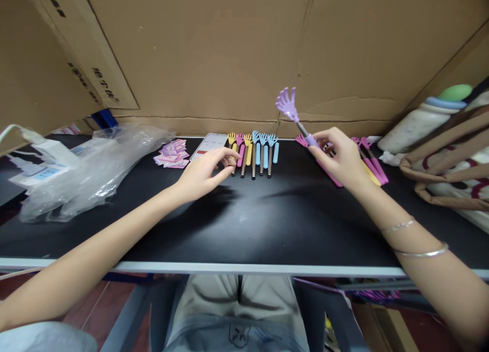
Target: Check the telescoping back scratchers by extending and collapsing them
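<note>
My right hand [333,153] is closed round the handle of a purple back scratcher [288,105], whose claw-shaped head points up and to the left above the table. Fingers loosely curled and apart, my left hand [212,169] hovers by the left end of a row of back scratchers. That row holds yellow and pink ones and blue back scratchers [263,148], with metal shafts and coloured handles. Under and beyond my right hand lie pink back scratchers [376,168], with a yellow handle among them, partly hidden by the hand.
A phone [201,144] and a heap of pink-purple cards [172,153] lie left of the row. Further left are clear plastic bags [103,163] and a white power strip [42,173]. A bottle [418,123] and a brown-handled bag [451,173] stand right. Cardboard [214,51] walls the back.
</note>
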`<state>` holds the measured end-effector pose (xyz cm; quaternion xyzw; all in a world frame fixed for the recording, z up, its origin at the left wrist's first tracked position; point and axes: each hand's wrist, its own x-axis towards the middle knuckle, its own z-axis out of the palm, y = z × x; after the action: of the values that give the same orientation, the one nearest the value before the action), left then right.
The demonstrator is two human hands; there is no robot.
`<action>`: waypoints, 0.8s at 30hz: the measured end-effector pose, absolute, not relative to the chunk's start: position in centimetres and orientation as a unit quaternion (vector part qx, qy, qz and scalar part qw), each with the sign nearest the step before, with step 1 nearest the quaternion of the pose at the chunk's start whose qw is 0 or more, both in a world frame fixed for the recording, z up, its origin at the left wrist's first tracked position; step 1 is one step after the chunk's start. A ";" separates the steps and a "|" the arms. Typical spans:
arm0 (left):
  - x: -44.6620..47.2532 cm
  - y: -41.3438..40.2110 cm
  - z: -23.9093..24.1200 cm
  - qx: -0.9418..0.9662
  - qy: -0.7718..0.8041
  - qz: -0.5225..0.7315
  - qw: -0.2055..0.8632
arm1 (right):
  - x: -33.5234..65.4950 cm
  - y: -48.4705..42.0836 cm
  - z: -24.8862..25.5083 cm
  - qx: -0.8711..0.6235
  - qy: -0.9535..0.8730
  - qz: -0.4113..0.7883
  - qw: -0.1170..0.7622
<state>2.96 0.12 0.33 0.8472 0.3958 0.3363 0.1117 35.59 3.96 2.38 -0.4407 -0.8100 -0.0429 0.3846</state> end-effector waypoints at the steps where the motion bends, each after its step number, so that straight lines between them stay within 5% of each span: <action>1: 3.0 0.1 0.3 0.852 0.398 0.326 0.097 | 35.9 4.3 2.3 -0.452 -0.798 -0.049 0.396; 11: 3.2 -0.3 -0.5 0.899 0.386 0.205 0.034 | 37.9 6.6 0.6 -0.570 -0.740 -0.052 0.354; 24: 3.5 -0.2 -1.1 0.932 0.331 0.141 -0.050 | 37.8 6.9 -0.3 -0.575 -0.783 -0.197 0.132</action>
<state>3.50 -0.18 -1.05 0.9317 0.3312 0.1408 -0.0500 37.76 6.85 -0.27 -0.5746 -0.7834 -0.1967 0.1319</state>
